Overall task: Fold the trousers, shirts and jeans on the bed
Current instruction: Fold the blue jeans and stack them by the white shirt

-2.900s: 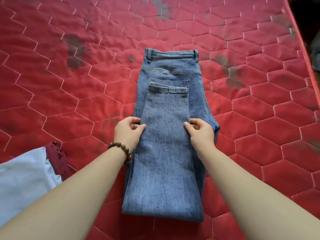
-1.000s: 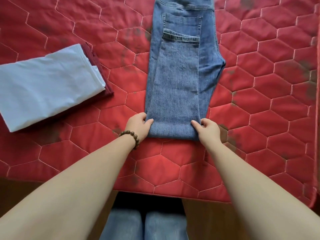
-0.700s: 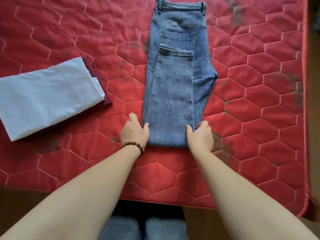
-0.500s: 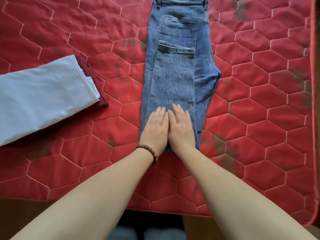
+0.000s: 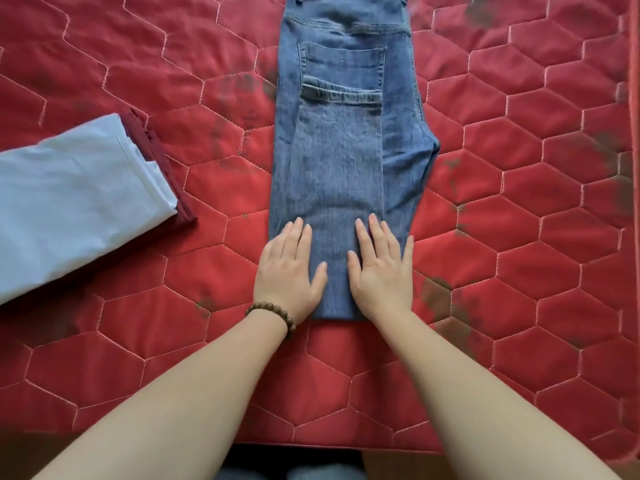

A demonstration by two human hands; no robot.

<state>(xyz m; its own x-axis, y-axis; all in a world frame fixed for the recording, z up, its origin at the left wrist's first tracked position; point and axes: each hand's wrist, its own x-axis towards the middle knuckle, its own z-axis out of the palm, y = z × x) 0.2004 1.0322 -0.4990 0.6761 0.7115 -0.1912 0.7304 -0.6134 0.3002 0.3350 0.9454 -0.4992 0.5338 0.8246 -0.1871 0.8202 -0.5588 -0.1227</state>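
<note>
Blue jeans (image 5: 343, 157) lie lengthwise on the red quilted bed (image 5: 519, 237), folded in half with the leg hems laid up over the back pocket; the waistband runs out of the top of the view. My left hand (image 5: 289, 271), with a bead bracelet at the wrist, lies flat on the near left part of the fold. My right hand (image 5: 381, 271) lies flat on the near right part. Both hands have straight fingers and press the denim down beside the near folded edge.
A folded pale blue garment (image 5: 69, 202) lies on a folded maroon one (image 5: 156, 161) at the left. The bed's near edge (image 5: 311, 445) runs just below my forearms, with my knees beneath it. The bed's right edge (image 5: 633, 133) is at the frame's right side.
My hands let go of the jeans' near corners, came together flat at the middle of the fold, and have now slid apart toward its two sides.
</note>
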